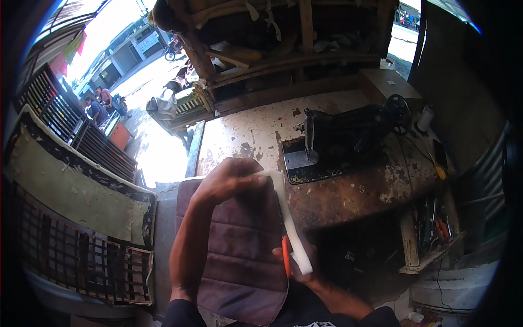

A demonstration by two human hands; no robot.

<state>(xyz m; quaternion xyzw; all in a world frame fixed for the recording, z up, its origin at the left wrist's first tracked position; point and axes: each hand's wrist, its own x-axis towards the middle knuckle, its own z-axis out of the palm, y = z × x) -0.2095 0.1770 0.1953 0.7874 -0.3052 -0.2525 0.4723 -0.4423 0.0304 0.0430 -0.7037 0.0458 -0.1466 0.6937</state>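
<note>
A brown, quilted-looking fabric panel with stitched cross lines lies in front of me. Along its right edge runs a white foam strip, bent over at the top corner. My left hand is closed at that corner, its fingers pinching the strip's upper end. Lower down, my right hand is closed around a long orange tool beside the strip's lower end. The tool's exact kind cannot be made out, and shadow hides part of this hand's fingers.
Beyond the panel stands a worn table with a black sewing machine. A thread spool is behind it. Hand tools fill a wooden rack at right. An old seat frame leans at left. Two people sit outside.
</note>
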